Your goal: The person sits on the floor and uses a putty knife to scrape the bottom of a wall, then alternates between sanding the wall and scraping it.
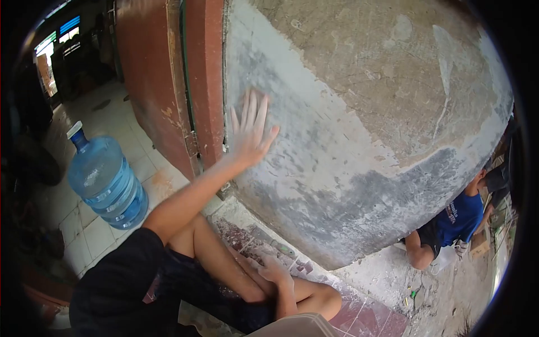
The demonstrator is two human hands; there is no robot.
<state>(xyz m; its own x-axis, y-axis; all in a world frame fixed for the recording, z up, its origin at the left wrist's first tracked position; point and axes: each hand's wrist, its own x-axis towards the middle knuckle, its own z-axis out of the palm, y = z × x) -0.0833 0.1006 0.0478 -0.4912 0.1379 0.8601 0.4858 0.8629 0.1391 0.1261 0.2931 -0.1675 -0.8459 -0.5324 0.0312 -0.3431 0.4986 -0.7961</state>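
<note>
Nearest: right hand [274, 271] low over folded legs [224, 267], perhaps resting; grip unclear. Left arm reaching up, left hand [250, 135] fingers spread, palm toward patchy wall [331, 140] near left edge, apparently flat for even pressure. Beyond, water bottle [106, 180] upright on tiled floor [140, 149].

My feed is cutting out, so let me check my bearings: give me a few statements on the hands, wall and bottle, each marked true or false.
1. The left hand is at the wall, fingers spread. True.
2. Both hands are up at the wall. False: the right hand is down by the legs.
3. The bottle has a white cap. True.
4. The bottle lies on its side. False: it stands upright on the tiles.
5. A person in blue is past the wall's right edge. True.
</note>
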